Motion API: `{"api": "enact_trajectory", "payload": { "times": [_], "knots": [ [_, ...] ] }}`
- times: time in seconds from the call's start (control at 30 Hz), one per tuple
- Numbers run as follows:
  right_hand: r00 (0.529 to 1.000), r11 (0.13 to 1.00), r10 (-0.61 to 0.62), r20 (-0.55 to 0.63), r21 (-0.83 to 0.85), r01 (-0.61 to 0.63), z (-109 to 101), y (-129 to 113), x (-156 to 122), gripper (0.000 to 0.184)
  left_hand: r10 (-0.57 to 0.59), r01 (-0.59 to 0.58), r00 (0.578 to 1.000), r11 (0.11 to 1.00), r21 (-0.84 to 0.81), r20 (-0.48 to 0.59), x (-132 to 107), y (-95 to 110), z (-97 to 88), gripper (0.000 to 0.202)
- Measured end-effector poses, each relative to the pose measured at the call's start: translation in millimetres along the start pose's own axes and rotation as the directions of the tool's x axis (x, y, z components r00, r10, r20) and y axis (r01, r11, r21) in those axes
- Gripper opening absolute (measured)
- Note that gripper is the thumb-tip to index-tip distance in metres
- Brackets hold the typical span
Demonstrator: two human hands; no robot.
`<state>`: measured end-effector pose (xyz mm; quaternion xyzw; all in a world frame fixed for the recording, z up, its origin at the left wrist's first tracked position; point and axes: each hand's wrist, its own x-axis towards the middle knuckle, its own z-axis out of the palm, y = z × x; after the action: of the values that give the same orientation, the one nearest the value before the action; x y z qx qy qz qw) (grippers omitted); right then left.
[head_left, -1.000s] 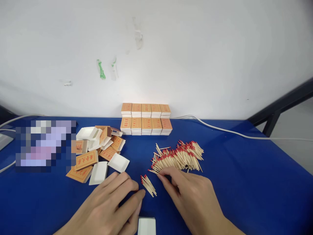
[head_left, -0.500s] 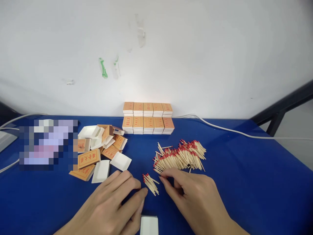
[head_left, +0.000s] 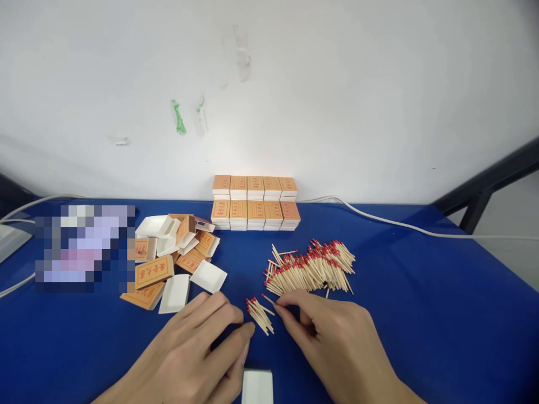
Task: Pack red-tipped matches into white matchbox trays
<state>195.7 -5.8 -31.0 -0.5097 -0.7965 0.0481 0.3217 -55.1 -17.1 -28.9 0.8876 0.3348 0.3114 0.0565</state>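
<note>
In the head view my right hand (head_left: 332, 328) pinches a single match (head_left: 268, 299) between thumb and index finger. The red head of that match points left. Just beyond these fingers lies a big heap of red-headed matches (head_left: 314, 269). My left hand (head_left: 193, 342) rests on the table with loosely bent fingers, somewhat apart, and nothing visible in them. Its index fingertip is beside a small bunch of matches (head_left: 261, 317), which lies between both hands. Nearest me, partly cut off by the lower edge, is a white matchbox tray (head_left: 257, 387).
Loose matchbox sleeves (head_left: 154, 272) and white trays (head_left: 174, 293) are piled at left on the blue table (head_left: 442, 314). Stacked matchboxes (head_left: 255, 210) stand against the wall. A white cable (head_left: 391, 223) runs along the back right. A blurred-out object (head_left: 84, 244) lies far left.
A match now shows in my right hand's pinch, its red head clear of the big heap. The left hand and the small bunch stay nearly the same.
</note>
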Motion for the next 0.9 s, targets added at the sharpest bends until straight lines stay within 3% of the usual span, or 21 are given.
{"api": "enact_trajectory", "payload": {
  "times": [0.13,0.33,0.43,0.67,0.9],
  "knots": [
    [0.993,0.989,0.059,0.1,0.127,-0.071,-1,-4,0,0.04,-0.011,0.011,1.0,1.0,-0.018,0.012,1,0,0.1,0.033],
    [0.998,0.999,0.003,-0.059,-0.032,-0.005,-1,0,4,0.039,0.017,-0.017,1.0,1.0,0.004,-0.017,3,0,-0.5,0.029],
    [0.998,0.996,-0.026,-0.055,-0.083,0.021,-1,3,4,0.041,0.019,-0.019,1.0,1.0,0.0,-0.02,5,3,-3.5,0.029],
    [0.995,0.995,-0.045,-0.089,-0.097,0.036,1,4,2,0.038,0.001,0.004,0.996,0.998,-0.061,0.085,8,7,-14.5,0.028],
    [0.997,0.991,-0.045,-0.062,-0.128,0.037,3,4,0,0.037,-0.002,0.005,0.988,1.0,-0.018,0.154,8,4,-16.0,0.031]
  ]
}}
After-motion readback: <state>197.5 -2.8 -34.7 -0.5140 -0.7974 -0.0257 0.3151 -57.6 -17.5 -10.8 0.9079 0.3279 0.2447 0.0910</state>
